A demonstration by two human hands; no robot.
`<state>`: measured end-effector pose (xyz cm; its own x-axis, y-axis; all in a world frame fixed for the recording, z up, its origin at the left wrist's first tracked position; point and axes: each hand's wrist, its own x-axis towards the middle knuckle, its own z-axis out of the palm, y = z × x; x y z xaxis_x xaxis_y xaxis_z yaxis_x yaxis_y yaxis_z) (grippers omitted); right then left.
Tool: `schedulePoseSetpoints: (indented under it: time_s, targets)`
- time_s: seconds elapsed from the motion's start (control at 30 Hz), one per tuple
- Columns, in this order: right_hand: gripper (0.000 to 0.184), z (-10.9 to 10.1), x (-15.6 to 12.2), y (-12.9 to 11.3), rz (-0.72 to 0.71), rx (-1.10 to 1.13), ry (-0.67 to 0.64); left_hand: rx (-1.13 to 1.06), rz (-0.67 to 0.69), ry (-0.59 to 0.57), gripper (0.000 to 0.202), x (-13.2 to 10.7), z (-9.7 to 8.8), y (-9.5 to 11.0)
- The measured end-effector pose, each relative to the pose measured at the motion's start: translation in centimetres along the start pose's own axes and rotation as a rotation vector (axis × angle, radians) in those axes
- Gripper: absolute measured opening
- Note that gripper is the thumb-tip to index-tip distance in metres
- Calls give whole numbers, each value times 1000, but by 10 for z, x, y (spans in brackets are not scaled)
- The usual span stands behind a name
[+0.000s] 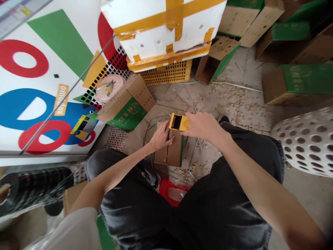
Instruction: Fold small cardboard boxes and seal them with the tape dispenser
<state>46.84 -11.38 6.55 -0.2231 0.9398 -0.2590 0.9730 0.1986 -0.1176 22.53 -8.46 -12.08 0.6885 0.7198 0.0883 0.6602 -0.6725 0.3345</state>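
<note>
My left hand (160,134) lies on top of a small cardboard box (173,152) with green sides, its fingers stretched over the flaps near the centre seam. The box stands on the floor between my legs. My right hand (199,125) is closed around a yellow tape dispenser (179,122), which is over the far end of the box, close to my left fingertips. Whether the dispenser touches the cardboard I cannot tell. Part of the box top is hidden by my left hand.
Folded green-and-brown cartons (131,107) lean at the left, beside pliers (108,86) on a pink lid. A taped white foam box (166,27) rests on a yellow crate (169,73) ahead. A white perforated basket (309,139) stands right. Straps and scraps litter the floor.
</note>
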Motion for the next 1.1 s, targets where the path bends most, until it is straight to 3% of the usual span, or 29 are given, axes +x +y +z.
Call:
schedulePoseSetpoints:
  time_s: [0.57, 0.87, 1.1]
  targets:
    - [61, -2, -2, -2, -16, -29, -13, -2, 40, -12, 68, 0, 1, -5]
    - [59, 0, 0, 1, -20, -37, -8, 25, 54, -69, 58, -9, 10, 0]
    - [60, 2, 0, 2, -19, -33, -4, 26, 11, -121, 44, -5, 4, 1]
